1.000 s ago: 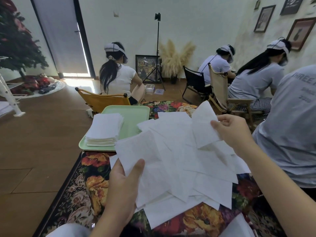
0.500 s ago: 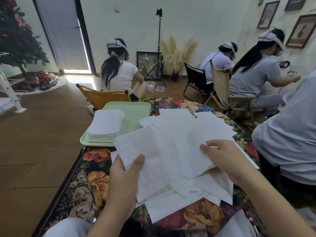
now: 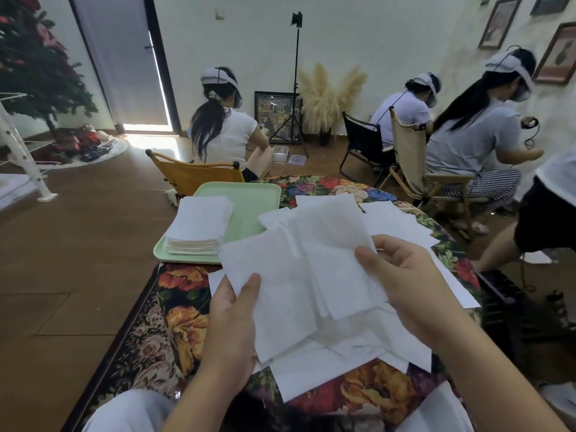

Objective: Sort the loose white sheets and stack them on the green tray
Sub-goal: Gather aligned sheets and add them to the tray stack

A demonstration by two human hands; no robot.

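Observation:
My left hand grips a small bunch of white sheets by its lower left edge, thumb on top. My right hand pinches one white sheet and holds it over that bunch. Under both hands lies a loose pile of white sheets spread over the floral cloth. At the far left of the cloth sits the green tray, and a neat stack of white sheets rests on its left half.
A yellow folding chair with a seated person stands right behind the tray. More seated people and chairs fill the right side. Someone's leg is close to the cloth's right edge. Wooden floor lies to the left.
My right hand has brought its sheet from up at the right down and left onto the bunch in my left hand. My left hand has stayed in place.

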